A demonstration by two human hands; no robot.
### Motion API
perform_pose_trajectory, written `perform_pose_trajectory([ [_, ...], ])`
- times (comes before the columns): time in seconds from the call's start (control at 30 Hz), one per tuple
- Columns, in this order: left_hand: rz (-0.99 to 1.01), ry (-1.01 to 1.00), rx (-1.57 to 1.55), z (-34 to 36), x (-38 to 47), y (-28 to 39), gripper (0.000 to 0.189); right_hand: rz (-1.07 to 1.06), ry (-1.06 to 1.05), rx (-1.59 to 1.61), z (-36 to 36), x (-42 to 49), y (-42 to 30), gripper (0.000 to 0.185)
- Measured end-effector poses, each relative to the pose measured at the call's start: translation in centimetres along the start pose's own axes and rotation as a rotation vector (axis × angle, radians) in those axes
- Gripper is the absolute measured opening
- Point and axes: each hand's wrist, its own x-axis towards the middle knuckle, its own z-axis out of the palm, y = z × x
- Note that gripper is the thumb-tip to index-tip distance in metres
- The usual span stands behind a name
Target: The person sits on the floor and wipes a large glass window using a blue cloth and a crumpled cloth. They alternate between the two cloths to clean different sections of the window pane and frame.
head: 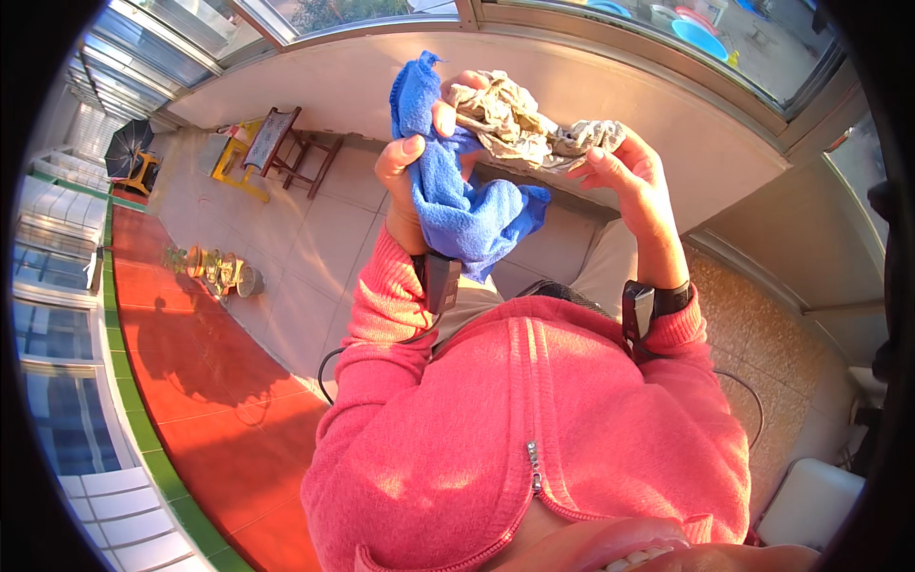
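Observation:
My left hand (pixel 405 168) grips a blue terry cloth (pixel 468 214), which hangs down over my left wrist. The fingers of the same hand also hold one end of a crumpled beige, paper-like wad (pixel 500 118). At its other end, the twisted greyish part of the wad is pinched between the thumb and fingers of my right hand (pixel 622 166). Both hands are raised before the low wall under the window. A dark device is strapped to each wrist.
Potted plants (pixel 225 273) stand on the floor at the left, beside red tiles (pixel 200 357). Farther off are a folding stool (pixel 275 143), a yellow stool (pixel 232 161) and a black umbrella (pixel 129 146). A window ledge (pixel 572 32) runs ahead. A pale box-like thing (pixel 811 504) is at the lower right.

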Motion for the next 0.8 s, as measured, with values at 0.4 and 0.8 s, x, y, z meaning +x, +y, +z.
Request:
perform_pose_trajectory([
  [0.4, -0.641, 0.120, 0.310, -0.3, 0.2, -2.0, 0.047, 0.079, 0.026, -0.050, 0.7, 2.1, 4.2, 0.048],
  [0.8, -0.447, 0.543, 0.211, -14.9, -1.7, -0.6, 0.031, -0.538, 0.498, 0.313, -9.5, 14.5, -11.9, 0.036],
])
